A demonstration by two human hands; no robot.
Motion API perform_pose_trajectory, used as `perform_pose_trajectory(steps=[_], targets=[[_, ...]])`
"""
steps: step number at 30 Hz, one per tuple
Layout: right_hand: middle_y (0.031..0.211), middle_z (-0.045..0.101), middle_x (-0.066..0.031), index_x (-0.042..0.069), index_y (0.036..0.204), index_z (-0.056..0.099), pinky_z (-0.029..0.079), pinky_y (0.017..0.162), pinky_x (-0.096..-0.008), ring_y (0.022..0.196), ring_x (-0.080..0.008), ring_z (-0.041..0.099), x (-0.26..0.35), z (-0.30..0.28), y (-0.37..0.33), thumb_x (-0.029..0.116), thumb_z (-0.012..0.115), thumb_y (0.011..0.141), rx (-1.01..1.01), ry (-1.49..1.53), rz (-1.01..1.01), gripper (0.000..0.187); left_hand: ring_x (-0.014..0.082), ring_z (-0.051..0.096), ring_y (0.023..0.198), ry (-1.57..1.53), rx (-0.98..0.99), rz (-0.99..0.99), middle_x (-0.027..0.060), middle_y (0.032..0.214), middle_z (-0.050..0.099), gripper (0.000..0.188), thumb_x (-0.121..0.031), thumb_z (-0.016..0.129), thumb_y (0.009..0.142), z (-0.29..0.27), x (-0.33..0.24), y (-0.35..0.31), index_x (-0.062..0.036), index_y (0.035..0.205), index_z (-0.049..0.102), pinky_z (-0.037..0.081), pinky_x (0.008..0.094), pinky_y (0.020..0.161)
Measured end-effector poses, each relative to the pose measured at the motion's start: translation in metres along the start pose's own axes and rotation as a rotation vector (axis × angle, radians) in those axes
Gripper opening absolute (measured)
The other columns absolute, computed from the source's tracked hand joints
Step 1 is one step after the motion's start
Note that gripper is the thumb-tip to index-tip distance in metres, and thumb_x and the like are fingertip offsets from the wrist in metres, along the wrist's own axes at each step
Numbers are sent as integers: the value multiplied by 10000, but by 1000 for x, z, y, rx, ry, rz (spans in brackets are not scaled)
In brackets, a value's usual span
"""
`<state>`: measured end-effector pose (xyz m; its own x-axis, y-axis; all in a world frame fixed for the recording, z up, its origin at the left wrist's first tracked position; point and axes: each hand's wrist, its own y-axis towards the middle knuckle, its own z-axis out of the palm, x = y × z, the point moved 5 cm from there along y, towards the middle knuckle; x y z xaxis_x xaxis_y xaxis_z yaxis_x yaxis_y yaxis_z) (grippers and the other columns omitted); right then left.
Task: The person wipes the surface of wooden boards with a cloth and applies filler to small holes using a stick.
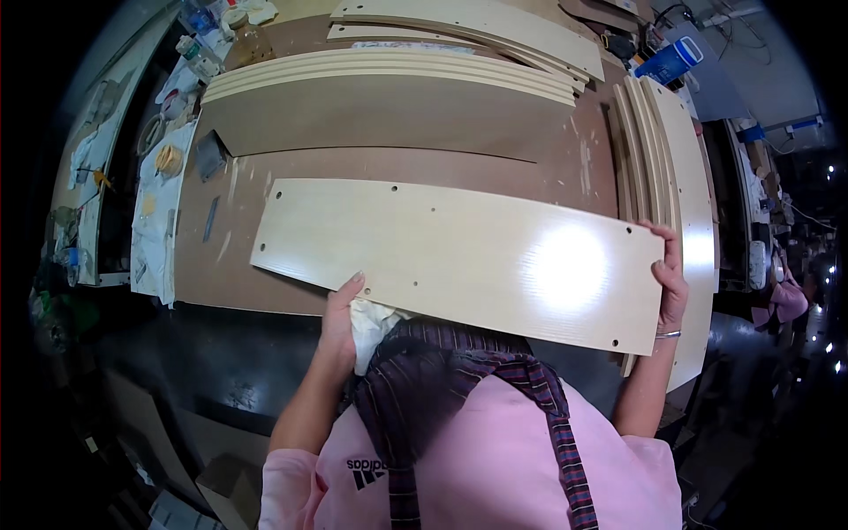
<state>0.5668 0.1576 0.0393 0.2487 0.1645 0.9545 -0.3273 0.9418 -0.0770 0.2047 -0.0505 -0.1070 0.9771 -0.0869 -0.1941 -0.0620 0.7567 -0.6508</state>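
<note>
Striped dark fabric covers your front: your apron (402,371) sits just on the near side of the pale board (477,247), which slants across in front of you, over the near edge of the brown tabletop (234,283). At the board's near edge, your left hand (337,320) lays its thumb on the rim, with a white cloth (371,329) bunched beside the palm; its other fingers are hidden, so you cannot tell whether they are spread or pressed together. At the board's right end, your right hand (673,276) pinches the end between thumb and curled fingers.

Should that pinch loosen, the right end could drop, since the near side juts past the tabletop. A slick cloth under your left palm could let the board slide too. Just beyond the right end, close to your knuckles, stands a pile of boards (649,150); a careless swing there could chip a corner or trap your fingers. Glare on the board's right half might hide a scratch from you.

Left of the board lies a thin metal strip (211,218), which could mar the finish if dragged against. Beyond the board stands a row of panels (380,115); farther off, a blue jug (669,60) lies past its right end.
</note>
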Motion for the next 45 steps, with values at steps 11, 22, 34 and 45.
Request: perform_pose_trajectory(steps=[11,22,34,45], targets=[[1199,602,-97,-13,1133,609,413,963,-286,1101,-154,556,1,68,9,62,583,865,123,-697,99,279,283,659,911,393,260,452,198,1052,609,455,53,567,789,91,-70,-41,90,1229,458,568,384,804],[1039,624,-52,-28,1158,580,453,804,-230,963,-103,563,-1,164,26,139,613,902,358,-496,97,308,279,647,956,477,379,462,192,1095,588,517,40,590,770,129,-83,-49,56,1263,436,553,394,843],[650,399,121,78,894,564,170,384,-175,459,34,264,-24,182,45,306,546,957,371,-609,212,237,263,665,908,404,373,445,182,1056,612,485,67,605,754,123,-90,-37,62,1225,487,568,374,821],[641,421,100,53,694,536,264,510,-213,583,-12,328,-61,172,58,208,581,935,240,-451,231,290,179,658,821,548,182,525,127,994,640,264,-127,584,911,84,-115,-15,18,1129,550,560,312,689]])
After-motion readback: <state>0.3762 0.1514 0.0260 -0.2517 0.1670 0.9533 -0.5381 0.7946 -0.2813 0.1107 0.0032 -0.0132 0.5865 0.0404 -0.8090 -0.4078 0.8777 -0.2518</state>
